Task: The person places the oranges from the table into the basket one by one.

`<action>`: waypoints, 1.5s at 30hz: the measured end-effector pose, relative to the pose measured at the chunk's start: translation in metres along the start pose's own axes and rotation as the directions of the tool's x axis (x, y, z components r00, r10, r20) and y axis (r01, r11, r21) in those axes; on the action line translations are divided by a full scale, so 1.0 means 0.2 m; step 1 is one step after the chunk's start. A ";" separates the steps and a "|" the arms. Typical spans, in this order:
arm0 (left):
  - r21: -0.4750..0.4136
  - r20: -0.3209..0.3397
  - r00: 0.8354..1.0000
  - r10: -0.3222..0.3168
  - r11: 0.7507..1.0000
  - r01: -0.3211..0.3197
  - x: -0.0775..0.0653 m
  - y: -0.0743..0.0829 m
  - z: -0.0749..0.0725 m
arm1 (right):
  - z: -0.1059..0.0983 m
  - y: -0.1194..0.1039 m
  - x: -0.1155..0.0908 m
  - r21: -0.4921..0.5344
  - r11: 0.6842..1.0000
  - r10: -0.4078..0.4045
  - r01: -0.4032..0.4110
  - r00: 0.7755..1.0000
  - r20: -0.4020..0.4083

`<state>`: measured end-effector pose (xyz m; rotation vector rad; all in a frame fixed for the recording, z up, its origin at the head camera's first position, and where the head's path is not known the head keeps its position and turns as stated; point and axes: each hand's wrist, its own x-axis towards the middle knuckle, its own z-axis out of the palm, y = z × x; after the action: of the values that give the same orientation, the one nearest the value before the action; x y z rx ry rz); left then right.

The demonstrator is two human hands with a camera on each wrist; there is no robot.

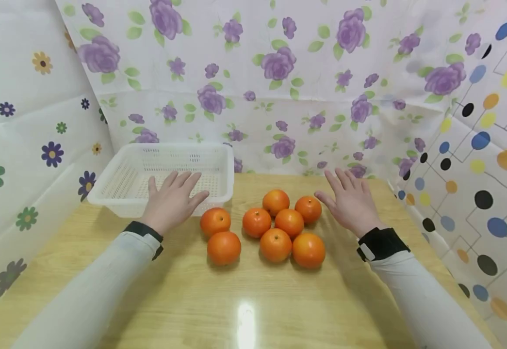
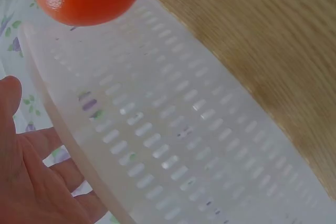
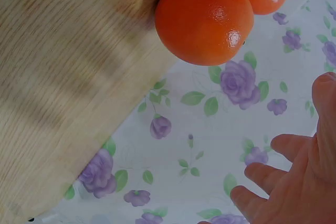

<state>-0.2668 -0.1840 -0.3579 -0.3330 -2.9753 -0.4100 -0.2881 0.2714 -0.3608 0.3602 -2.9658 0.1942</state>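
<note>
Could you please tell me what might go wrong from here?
The round oranges sit close together on the table, so a nudge from the right hand beside them might set several rolling. The left hand seems to hover over the near side of the white basket, so lowering it carelessly could knock or shift the basket.

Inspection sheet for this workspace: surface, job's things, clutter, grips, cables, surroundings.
Surface: glossy pale wood-grain table.
Job's things: eight round orange fruits, two nearer the white perforated plastic basket at back left, six grouped to their right.
Clutter: nothing seen.
Grips: left hand, fingers extended, overlaps the basket in the head view, contact unclear; right hand, fingers extended, right of the fruits, holds nothing.
Cables: nothing seen.
Surroundings: white purple-rose sheet behind, white multicoloured-flower sheet left, white coloured-dot sheet right.
</note>
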 end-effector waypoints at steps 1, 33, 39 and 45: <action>-0.003 0.004 1.000 -0.001 1.000 0.001 -0.01 -0.01 0.00 | 0.01 0.01 0.00 0.002 1.000 0.001 -0.001 1.000 0.000; 0.027 0.052 0.994 0.097 0.995 -0.099 0.02 0.06 0.09 | 0.08 0.04 -0.08 0.023 0.999 -0.024 0.025 0.998 -0.057; 0.030 0.077 0.992 0.099 0.994 -0.101 0.05 0.13 0.13 | 0.14 0.04 -0.12 0.072 0.997 -0.008 0.013 0.997 -0.071; 0.023 0.080 0.990 0.115 0.993 -0.117 0.07 0.18 0.16 | 0.18 0.06 -0.14 0.122 0.993 0.006 0.008 0.993 -0.118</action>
<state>-0.2751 -0.1392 -0.3770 -0.5286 -3.0146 -0.3499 -0.2684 0.2841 -0.4013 0.3520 -2.8439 0.3841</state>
